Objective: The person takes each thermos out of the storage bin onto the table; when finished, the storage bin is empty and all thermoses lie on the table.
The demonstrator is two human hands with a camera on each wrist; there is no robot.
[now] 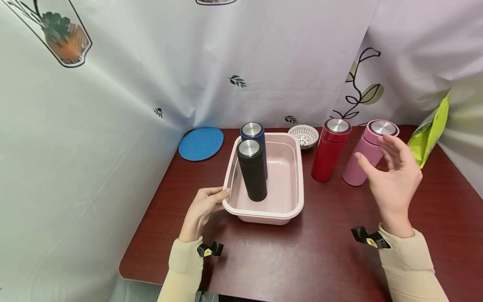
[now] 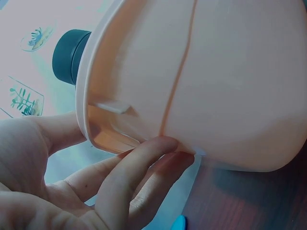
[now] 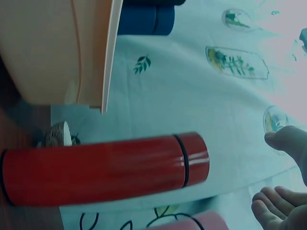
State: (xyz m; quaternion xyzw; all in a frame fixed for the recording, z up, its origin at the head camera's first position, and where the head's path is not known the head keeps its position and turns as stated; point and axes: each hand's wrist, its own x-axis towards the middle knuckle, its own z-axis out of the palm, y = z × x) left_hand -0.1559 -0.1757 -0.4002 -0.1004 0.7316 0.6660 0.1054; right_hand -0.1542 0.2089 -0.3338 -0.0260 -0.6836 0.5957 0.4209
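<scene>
A pale pink plastic basin [image 1: 284, 215] holds a black thermos bottle [image 1: 253, 176] and a blue thermos bottle [image 1: 259, 133], both upright. At the basin's near left corner, my left hand [image 1: 203, 205] grips the rim, thumb on top and fingers against the outer wall [image 2: 230, 96]. My right hand [image 1: 398, 184] hovers by a pink thermos bottle [image 1: 361, 157], thumb and fingers spread apart with nothing between them. Left of that bottle a red thermos bottle [image 1: 327, 155] stands upright; in the right wrist view, the hand is apart from it.
A round blue mat [image 1: 201, 144] lies at the back left of the dark red table [image 1: 302, 260]. Behind the basin's right corner sits a small white woven basket [image 1: 304, 135]. A green packet [image 1: 430, 132] leans at the back right, by the patterned curtain [image 1: 286, 63].
</scene>
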